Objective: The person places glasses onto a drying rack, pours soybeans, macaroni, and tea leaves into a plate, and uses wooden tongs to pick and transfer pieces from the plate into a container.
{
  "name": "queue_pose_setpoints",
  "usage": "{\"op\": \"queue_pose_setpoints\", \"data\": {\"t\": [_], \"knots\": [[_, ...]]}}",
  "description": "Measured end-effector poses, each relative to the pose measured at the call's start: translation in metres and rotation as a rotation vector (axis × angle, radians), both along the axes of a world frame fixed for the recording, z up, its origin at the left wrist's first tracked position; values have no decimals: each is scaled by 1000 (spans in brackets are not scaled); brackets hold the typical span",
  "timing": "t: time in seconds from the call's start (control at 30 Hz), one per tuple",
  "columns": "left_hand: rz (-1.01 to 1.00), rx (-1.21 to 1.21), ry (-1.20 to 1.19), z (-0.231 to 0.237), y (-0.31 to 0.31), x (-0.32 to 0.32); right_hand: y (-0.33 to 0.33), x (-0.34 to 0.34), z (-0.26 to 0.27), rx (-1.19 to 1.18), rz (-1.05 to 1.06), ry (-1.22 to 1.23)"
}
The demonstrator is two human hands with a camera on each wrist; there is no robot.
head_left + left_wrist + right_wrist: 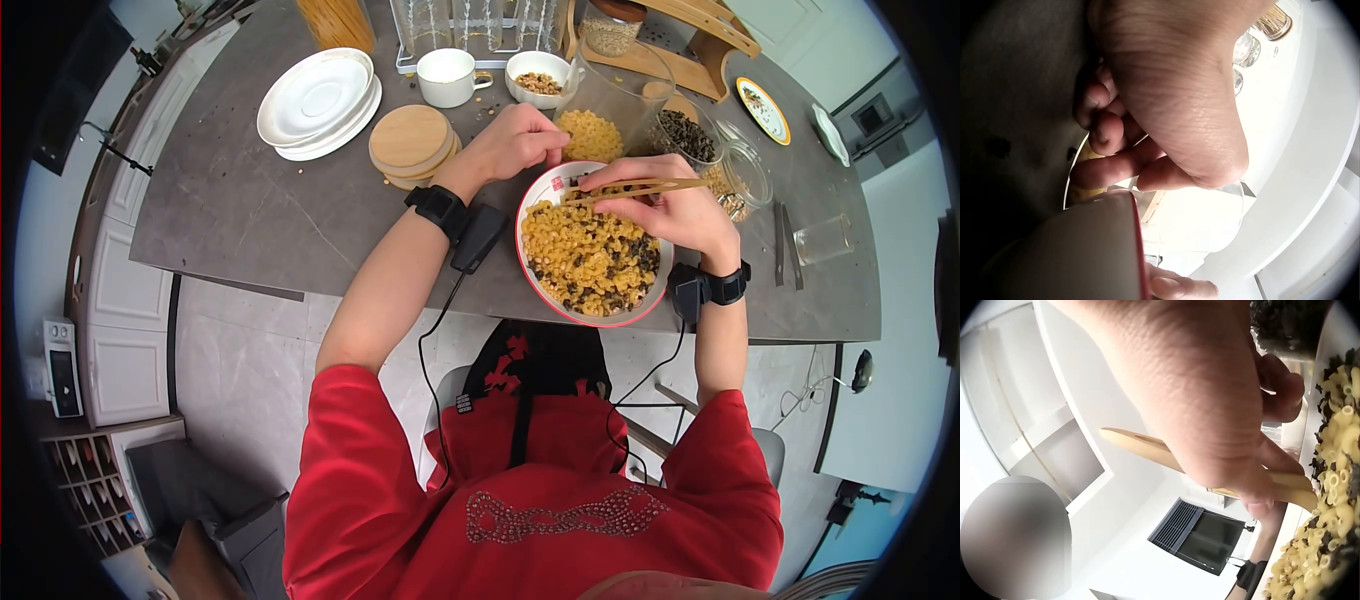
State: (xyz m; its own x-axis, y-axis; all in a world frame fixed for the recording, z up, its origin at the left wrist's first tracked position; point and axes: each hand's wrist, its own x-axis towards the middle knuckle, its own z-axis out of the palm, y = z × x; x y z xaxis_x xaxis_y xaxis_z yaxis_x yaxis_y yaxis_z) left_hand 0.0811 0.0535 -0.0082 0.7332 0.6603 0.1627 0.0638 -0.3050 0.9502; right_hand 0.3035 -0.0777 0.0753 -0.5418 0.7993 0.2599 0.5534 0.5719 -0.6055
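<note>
My right hand (675, 205) grips wooden tongs (655, 187) over the far side of a white, red-rimmed bowl (522, 250). In the right wrist view the tong tips (1300, 499) are close together, right at the pasta. Yellow macaroni (570, 235) mixed with dark bits fills the bowl. My left hand (515, 142) hovers beyond the bowl's left rim, fingers loosely curled, with nothing seen in them. Just beside its fingertips stands a clear jar (625, 75) with macaroni (590, 135) at the bottom. The left wrist view shows these fingers close over the bowl's rim (1137, 244).
Left of the bowl lie round wooden lids (410, 140) and stacked white plates (315, 95). A white cup (446, 78) and a small bowl of nuts (538, 82) stand behind. Rightward are a jar of dark bits (685, 135), an open glass jar (745, 170), metal tweezers (790, 250) and a glass (825, 240).
</note>
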Motion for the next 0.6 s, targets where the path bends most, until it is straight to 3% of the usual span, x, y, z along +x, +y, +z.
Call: {"op": "queue_pose_setpoints", "data": {"t": [0.23,0.47,0.57,0.6], "knots": [[-3,7,6,0,1,1,5,1,-7,111,55,-19],[-4,-4,6,0,1,0,3,0,-6,100,-30,-91],[-3,1,6,0,0,2,-2,2,0,41,-42,-59],[-7,-10,-3,1,0,2,-5,3,3,127,-85,92]]}}
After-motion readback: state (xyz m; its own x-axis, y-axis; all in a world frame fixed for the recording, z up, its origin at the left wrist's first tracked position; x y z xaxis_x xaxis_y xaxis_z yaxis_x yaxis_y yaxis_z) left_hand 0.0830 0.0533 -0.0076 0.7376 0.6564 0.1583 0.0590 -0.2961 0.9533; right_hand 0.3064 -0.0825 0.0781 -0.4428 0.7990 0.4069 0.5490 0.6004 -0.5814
